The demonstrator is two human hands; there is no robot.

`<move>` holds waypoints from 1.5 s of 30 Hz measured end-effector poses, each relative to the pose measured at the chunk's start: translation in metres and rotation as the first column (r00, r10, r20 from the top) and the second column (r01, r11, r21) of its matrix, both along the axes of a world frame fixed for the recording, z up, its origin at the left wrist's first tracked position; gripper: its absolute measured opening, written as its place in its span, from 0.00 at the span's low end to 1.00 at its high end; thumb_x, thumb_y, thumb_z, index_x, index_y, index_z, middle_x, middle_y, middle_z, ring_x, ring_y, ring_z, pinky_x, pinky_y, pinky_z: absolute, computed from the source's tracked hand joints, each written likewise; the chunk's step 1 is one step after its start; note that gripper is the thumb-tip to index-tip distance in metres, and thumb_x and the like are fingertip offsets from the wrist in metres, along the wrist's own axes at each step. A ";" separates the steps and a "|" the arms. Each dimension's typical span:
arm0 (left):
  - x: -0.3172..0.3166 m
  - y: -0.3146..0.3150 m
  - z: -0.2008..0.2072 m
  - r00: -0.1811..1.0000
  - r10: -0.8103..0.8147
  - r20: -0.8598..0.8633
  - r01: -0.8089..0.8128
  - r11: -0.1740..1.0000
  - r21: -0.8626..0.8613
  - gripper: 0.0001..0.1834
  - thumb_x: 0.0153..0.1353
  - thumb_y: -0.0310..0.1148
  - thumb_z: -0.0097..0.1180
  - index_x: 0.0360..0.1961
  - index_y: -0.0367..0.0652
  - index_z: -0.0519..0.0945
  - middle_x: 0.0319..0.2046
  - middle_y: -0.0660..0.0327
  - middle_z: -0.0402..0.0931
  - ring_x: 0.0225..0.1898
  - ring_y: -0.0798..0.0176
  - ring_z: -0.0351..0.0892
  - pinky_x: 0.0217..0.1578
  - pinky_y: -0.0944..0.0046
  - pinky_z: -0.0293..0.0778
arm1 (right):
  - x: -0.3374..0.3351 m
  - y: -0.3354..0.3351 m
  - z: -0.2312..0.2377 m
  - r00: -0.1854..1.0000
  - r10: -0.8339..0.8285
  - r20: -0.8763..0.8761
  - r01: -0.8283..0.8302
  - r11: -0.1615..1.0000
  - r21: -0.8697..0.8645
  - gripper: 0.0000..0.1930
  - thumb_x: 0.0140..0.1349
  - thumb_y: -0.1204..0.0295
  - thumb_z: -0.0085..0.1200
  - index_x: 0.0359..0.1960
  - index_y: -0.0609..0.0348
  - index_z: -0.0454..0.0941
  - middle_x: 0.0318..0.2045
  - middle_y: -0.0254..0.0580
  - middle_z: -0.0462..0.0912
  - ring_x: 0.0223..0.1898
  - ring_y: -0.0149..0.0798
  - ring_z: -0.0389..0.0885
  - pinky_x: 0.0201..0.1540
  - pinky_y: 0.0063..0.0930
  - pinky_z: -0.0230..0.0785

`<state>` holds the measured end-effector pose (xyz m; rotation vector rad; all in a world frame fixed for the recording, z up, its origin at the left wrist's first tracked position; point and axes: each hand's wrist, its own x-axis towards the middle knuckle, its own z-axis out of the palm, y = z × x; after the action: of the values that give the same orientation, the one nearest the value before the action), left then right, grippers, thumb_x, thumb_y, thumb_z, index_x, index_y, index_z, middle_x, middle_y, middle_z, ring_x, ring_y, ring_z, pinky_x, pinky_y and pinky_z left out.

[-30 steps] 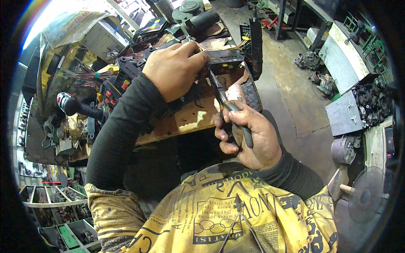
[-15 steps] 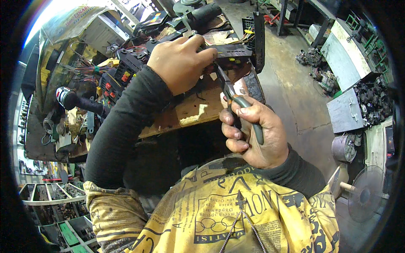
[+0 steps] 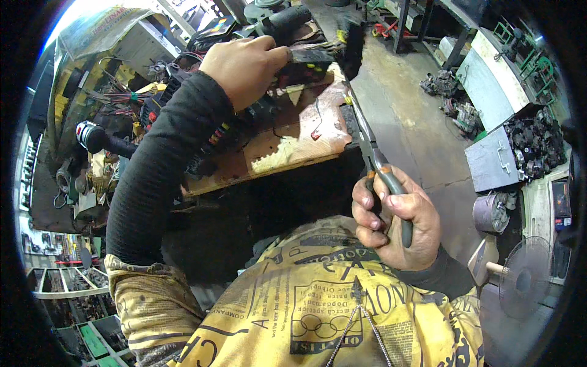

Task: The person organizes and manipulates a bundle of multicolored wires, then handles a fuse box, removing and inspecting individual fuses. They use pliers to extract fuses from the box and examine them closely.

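Observation:
My left hand is closed on the edge of a black plastic housing with small yellow pieces on it, above the workbench. Its far right end is smeared by motion, and thin wires run to it. In my right hand is a pair of long-nose pliers with grey and orange handles, the jaws pointing up and away past the bench corner. A small yellow piece shows beside the jaws near their tip; whether they grip it I cannot tell. The pliers are apart from my left hand.
The wooden bench top carries a red-tipped wire. To the left lie wire bundles and a black cylindrical tool. A standing fan, a purple bucket and greasy machine parts stand on the right-hand floor.
My right hand and the pliers have drawn back to the right and toward me, away from the housing. My left hand has shifted slightly up and left, with the housing moving along.

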<state>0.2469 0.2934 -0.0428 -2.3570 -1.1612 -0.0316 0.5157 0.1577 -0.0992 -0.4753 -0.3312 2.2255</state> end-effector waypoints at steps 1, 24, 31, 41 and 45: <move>0.003 0.002 0.002 1.000 -0.004 -0.004 0.004 1.000 -0.001 0.10 0.54 0.33 0.55 0.39 0.49 0.78 0.33 0.57 0.76 0.34 0.50 0.82 0.31 0.54 0.77 | 0.004 0.002 -0.005 0.999 0.023 -0.035 -0.021 0.999 0.051 0.12 0.51 0.74 0.53 0.35 0.56 0.64 0.34 0.39 0.66 0.27 0.27 0.64 0.21 0.17 0.56; 0.067 -0.099 -0.012 -0.438 0.267 0.858 0.824 0.501 0.265 0.20 0.63 0.47 0.56 0.43 0.40 0.75 0.32 0.56 0.71 0.28 0.64 0.68 0.28 0.65 0.64 | -0.016 0.022 -0.012 0.971 0.087 0.221 -0.237 0.399 0.886 0.16 0.51 0.64 0.58 0.33 0.61 0.68 0.38 0.48 0.67 0.39 0.43 0.65 0.41 0.33 0.58; 0.060 -0.104 0.002 -0.482 0.287 0.828 0.839 0.423 0.342 0.17 0.62 0.47 0.57 0.40 0.43 0.76 0.32 0.61 0.68 0.27 0.66 0.65 0.29 0.64 0.60 | -0.032 0.029 -0.018 0.993 0.068 0.092 -0.104 0.203 0.974 0.18 0.50 0.62 0.61 0.33 0.62 0.68 0.38 0.50 0.68 0.38 0.44 0.67 0.40 0.33 0.59; 0.037 -0.100 0.056 -0.335 0.142 0.932 0.898 0.348 0.270 0.17 0.62 0.50 0.57 0.40 0.48 0.79 0.33 0.65 0.69 0.31 0.66 0.64 0.35 0.63 0.60 | -0.032 0.021 -0.025 0.977 0.176 0.121 -0.172 0.313 0.934 0.17 0.49 0.65 0.65 0.33 0.59 0.71 0.39 0.46 0.69 0.43 0.41 0.66 0.45 0.33 0.60; 0.039 -0.104 0.068 -0.324 0.160 0.932 0.899 0.358 0.251 0.18 0.59 0.53 0.59 0.37 0.50 0.80 0.32 0.66 0.69 0.31 0.66 0.65 0.38 0.62 0.61 | -0.032 0.021 -0.029 0.976 0.181 0.125 -0.176 0.305 0.936 0.16 0.50 0.66 0.65 0.34 0.59 0.71 0.40 0.46 0.69 0.44 0.40 0.66 0.46 0.33 0.60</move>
<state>0.2862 0.1895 0.0252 -3.2243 -0.0263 -2.7487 0.4837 0.1785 -0.1284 0.2614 -1.6578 1.7758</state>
